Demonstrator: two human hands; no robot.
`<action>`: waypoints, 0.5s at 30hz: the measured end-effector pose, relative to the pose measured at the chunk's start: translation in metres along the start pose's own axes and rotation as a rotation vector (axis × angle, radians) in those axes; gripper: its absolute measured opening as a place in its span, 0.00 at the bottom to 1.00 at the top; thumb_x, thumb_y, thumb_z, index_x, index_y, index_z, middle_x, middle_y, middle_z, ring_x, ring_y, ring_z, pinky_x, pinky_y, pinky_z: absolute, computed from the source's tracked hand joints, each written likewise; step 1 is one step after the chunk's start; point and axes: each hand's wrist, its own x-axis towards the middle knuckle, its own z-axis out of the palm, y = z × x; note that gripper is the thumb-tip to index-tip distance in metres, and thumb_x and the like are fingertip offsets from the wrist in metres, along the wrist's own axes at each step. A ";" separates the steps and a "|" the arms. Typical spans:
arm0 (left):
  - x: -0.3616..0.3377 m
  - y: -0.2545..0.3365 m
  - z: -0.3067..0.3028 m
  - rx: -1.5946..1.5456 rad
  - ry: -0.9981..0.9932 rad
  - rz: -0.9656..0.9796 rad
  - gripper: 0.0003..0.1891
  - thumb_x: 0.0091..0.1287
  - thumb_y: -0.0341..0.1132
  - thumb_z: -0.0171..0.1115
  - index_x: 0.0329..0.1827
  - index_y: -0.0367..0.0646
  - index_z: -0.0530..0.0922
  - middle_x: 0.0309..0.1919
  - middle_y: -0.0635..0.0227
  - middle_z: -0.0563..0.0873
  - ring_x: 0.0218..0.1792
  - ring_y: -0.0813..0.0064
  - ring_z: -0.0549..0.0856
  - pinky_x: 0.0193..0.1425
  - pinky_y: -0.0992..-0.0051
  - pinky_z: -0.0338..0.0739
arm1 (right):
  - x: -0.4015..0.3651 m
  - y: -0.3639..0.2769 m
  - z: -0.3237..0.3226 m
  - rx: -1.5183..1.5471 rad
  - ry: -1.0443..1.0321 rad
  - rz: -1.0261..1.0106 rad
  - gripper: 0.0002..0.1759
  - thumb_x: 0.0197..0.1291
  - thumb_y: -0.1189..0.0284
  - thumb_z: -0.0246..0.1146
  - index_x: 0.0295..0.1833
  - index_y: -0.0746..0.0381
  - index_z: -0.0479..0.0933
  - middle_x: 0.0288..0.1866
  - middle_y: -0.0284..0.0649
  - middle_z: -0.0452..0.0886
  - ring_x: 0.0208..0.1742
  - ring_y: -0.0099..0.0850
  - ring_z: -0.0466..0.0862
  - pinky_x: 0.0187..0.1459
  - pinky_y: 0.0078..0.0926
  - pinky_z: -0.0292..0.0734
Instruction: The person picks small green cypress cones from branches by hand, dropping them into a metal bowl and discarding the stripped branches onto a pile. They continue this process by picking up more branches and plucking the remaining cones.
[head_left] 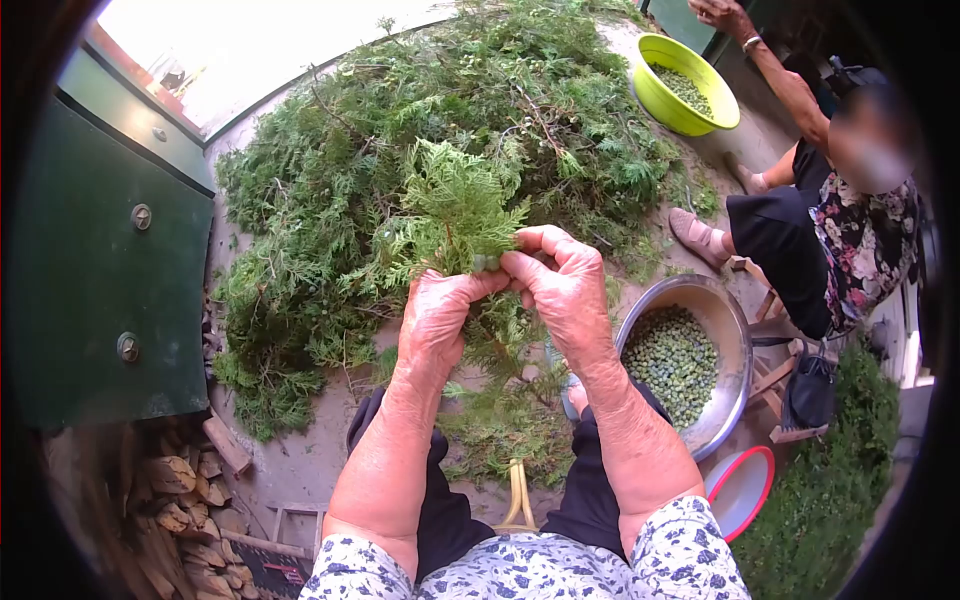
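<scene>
Pinching a leafy sprig (455, 205), left hand (434, 315) and right hand (565, 285), gray floor (325, 430) strewn with branches (320, 210), green door (90, 260), stacked firewood (190, 500)

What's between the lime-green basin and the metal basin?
In the head view, scattered conifer sprigs and the other person's pinkish shoe lie between the lime-green basin and the metal basin.

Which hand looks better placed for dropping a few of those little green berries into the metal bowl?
Probably the right hand. The metal bowl stands on that side, nearer to it, while the left hand is farther off and grips the sprig.
</scene>
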 end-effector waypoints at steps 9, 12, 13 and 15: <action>0.000 0.003 -0.007 -0.071 -0.039 0.037 0.12 0.51 0.22 0.67 0.40 0.36 0.82 0.35 0.68 0.86 0.36 0.76 0.83 0.45 0.76 0.75 | 0.001 0.009 0.005 -0.131 -0.012 -0.212 0.08 0.56 0.76 0.64 0.42 0.66 0.77 0.28 0.32 0.77 0.28 0.18 0.75 0.30 0.18 0.73; -0.001 0.003 -0.004 -0.052 -0.029 0.026 0.13 0.52 0.23 0.67 0.42 0.37 0.81 0.36 0.68 0.85 0.38 0.76 0.83 0.46 0.75 0.76 | 0.000 0.000 0.003 -0.098 -0.044 -0.110 0.10 0.55 0.76 0.65 0.43 0.65 0.77 0.31 0.32 0.77 0.28 0.17 0.75 0.30 0.18 0.72; -0.001 0.001 -0.005 -0.037 -0.023 0.027 0.13 0.52 0.24 0.67 0.42 0.37 0.81 0.37 0.68 0.85 0.37 0.76 0.83 0.45 0.76 0.75 | 0.000 0.000 0.002 -0.102 -0.062 -0.063 0.12 0.54 0.76 0.65 0.45 0.65 0.77 0.33 0.32 0.77 0.28 0.17 0.75 0.30 0.18 0.73; -0.001 0.000 -0.006 -0.021 -0.015 0.028 0.13 0.53 0.24 0.67 0.43 0.37 0.81 0.37 0.68 0.85 0.36 0.77 0.83 0.45 0.77 0.75 | -0.001 0.000 0.001 -0.074 -0.069 -0.069 0.12 0.54 0.77 0.65 0.45 0.65 0.77 0.34 0.33 0.77 0.28 0.17 0.75 0.30 0.18 0.73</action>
